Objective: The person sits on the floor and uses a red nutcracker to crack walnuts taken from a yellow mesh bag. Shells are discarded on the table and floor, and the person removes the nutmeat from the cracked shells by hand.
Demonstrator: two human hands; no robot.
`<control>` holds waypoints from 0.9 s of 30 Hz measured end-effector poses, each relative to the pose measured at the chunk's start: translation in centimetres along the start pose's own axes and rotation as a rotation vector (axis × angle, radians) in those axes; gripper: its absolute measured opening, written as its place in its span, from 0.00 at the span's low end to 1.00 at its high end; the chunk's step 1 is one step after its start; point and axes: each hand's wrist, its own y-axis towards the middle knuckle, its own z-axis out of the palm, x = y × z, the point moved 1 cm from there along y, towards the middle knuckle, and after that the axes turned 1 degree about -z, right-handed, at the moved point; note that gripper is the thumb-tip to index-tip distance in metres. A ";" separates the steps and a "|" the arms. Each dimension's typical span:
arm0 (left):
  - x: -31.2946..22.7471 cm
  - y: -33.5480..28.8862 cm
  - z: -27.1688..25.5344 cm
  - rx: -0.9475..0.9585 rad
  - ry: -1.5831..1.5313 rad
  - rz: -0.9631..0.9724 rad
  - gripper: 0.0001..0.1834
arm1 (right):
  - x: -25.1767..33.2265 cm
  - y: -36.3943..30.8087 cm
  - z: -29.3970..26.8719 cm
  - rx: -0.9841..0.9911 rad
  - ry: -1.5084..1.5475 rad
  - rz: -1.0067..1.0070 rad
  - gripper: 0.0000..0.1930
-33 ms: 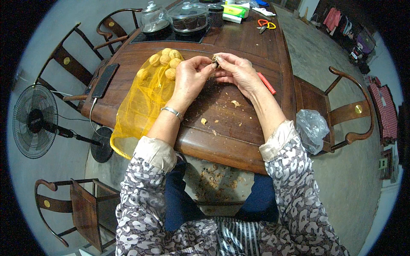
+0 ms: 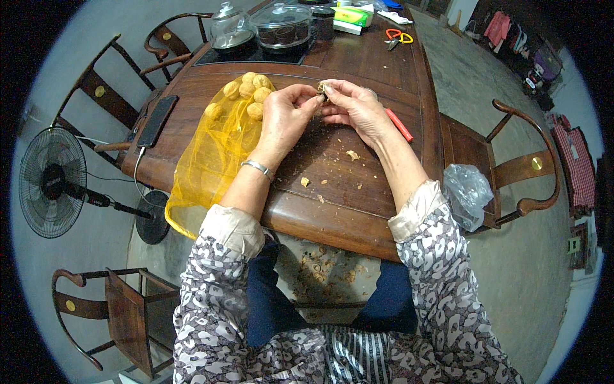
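Over the table, my left hand (image 2: 286,120) and my right hand (image 2: 358,112) meet fingertip to fingertip. Pinched between them is a piece of cracked walnut (image 2: 322,88), mostly hidden by the fingers. Left of my left hand, a yellow mesh bag (image 2: 208,160) lies flattened and hangs over the table's near edge. Several whole walnuts (image 2: 255,111) sit at the bag's far end. Shell fragments (image 2: 305,182) and crumbs are strewn on the wood below my hands. Beside my right wrist lies a red strip-like object (image 2: 400,125), partly covered by the hand.
On the dark wooden table (image 2: 358,221) stand a glass pot (image 2: 281,29), a glass kettle (image 2: 230,29), scissors (image 2: 398,40) and a phone (image 2: 158,120) on a cable. Chairs (image 2: 524,166), one bearing a plastic bag (image 2: 468,195), and a fan (image 2: 52,182) surround it. Shells (image 2: 326,272) litter the floor.
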 end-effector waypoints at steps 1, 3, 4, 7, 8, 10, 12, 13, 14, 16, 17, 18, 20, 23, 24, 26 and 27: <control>-0.2 0.0 0.0 0.004 -0.024 -0.007 0.10 | 0.0 0.0 -0.1 -0.005 -0.005 -0.008 0.15; -0.5 -0.1 0.0 0.012 -0.072 -0.022 0.09 | -0.2 0.1 -0.3 -0.015 -0.015 -0.025 0.15; -0.6 -0.1 -0.1 0.012 -0.091 -0.044 0.08 | -0.2 0.1 -0.2 -0.023 -0.031 -0.043 0.14; -0.8 0.0 -0.2 0.011 -0.122 -0.086 0.06 | -0.3 0.1 0.2 -0.044 -0.089 -0.084 0.14; -0.7 0.0 -0.2 0.011 -0.116 -0.084 0.06 | -0.3 0.1 0.3 -0.048 -0.114 -0.090 0.14; -0.5 0.0 -0.1 0.005 -0.106 -0.061 0.06 | -0.3 0.0 0.4 -0.050 -0.132 -0.100 0.14; -0.5 0.0 0.2 -0.006 -0.098 -0.018 0.09 | -0.4 0.1 0.3 -0.047 -0.117 -0.107 0.15; -0.1 0.0 0.2 -0.003 -0.098 -0.041 0.11 | -0.3 0.1 0.3 -0.045 -0.089 -0.090 0.16; 0.3 0.1 0.2 0.001 -0.098 -0.064 0.13 | -0.2 0.0 0.2 -0.043 -0.061 -0.073 0.17; 0.6 0.1 0.3 0.032 -0.048 -0.100 0.17 | -0.2 0.0 0.2 -0.027 -0.026 -0.063 0.18; 0.5 0.1 0.4 0.060 0.003 -0.114 0.19 | -0.3 0.1 0.1 -0.015 -0.018 -0.069 0.18; 0.5 0.1 0.4 0.088 0.053 -0.127 0.21 | -0.3 0.1 0.0 -0.002 -0.011 -0.076 0.18; 0.5 0.2 0.6 0.115 -0.052 -0.114 0.20 | -0.2 0.0 0.0 0.030 -0.004 -0.071 0.18; 0.9 0.3 0.7 0.131 -0.102 -0.101 0.18 | 0.0 -0.1 0.3 0.069 0.011 -0.065 0.17; 1.0 0.3 0.6 0.132 -0.100 -0.098 0.17 | 0.1 -0.2 0.5 0.081 0.017 -0.064 0.17; 1.2 0.3 0.7 0.132 -0.117 -0.059 0.17 | -0.1 0.1 0.4 0.068 0.013 -0.059 0.17; 1.3 0.3 0.8 0.132 -0.125 -0.039 0.17 | -0.3 0.2 0.3 0.062 0.011 -0.056 0.16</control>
